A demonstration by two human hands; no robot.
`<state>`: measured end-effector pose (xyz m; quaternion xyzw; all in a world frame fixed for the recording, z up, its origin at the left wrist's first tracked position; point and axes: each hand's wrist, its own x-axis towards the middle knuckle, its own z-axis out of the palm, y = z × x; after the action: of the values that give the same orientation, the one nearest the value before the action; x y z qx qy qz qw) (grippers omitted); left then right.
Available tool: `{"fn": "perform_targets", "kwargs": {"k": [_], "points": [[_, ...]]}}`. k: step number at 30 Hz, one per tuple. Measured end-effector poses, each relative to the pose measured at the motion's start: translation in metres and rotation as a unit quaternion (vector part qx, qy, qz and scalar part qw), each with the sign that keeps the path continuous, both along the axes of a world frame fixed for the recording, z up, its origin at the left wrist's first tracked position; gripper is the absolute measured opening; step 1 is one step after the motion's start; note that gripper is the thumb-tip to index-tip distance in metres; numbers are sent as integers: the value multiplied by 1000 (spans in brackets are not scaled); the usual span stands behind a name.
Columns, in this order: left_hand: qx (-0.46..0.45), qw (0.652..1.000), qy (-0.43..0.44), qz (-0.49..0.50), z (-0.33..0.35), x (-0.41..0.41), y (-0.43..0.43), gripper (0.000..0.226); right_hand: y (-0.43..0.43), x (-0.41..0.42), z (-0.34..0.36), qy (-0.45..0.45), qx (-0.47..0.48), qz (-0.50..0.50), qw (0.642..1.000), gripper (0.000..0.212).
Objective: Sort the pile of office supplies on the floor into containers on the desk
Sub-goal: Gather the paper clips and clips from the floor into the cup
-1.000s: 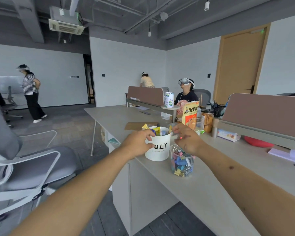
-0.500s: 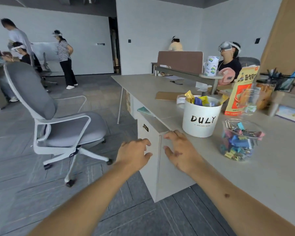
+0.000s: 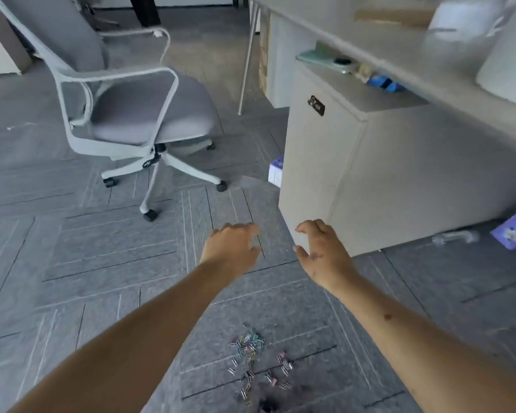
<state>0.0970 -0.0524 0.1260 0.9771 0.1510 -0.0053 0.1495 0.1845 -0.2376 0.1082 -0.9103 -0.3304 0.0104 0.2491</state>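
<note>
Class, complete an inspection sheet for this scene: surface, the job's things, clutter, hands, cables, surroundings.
Surface: grey carpet-tile floor; desk top at upper right.
Job's things: pile of coloured clips on the floor near the bottom edge; white container on the desk, blurred.
Clutter: green phone and blue items on the cabinet; purple box on the floor.
Hands: left hand and right hand held out, holding nothing.
Cables: nothing seen.
Surroundings: grey office chair.
</note>
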Motion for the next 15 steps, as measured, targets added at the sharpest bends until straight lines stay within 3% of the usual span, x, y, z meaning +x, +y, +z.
{"fn": "perform_targets", "kwargs": {"k": [15], "points": [[-139, 981, 127, 41, -308, -72, -9, 30, -41, -70, -303, 187, -98, -20, 977, 31]]}}
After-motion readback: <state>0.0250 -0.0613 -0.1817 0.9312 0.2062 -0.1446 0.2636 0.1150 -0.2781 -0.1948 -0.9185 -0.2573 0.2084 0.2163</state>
